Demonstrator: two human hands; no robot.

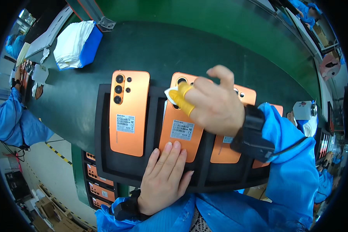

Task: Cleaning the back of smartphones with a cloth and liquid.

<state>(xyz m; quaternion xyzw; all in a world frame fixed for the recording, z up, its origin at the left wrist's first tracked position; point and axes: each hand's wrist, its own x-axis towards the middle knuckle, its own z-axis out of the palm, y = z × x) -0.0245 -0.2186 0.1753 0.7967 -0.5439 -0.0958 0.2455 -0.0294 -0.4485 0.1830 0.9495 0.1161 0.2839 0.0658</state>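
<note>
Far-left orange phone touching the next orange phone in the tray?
Apart. The head view shows a strip of black tray between the far-left orange phone and the second orange phone.

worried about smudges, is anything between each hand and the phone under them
Yes for the right hand: yellow finger cots and a white cloth come between it and the phone, by the lenses. Nothing visible stands between the left hand and the phone; it rests bare on the lower end.
</note>
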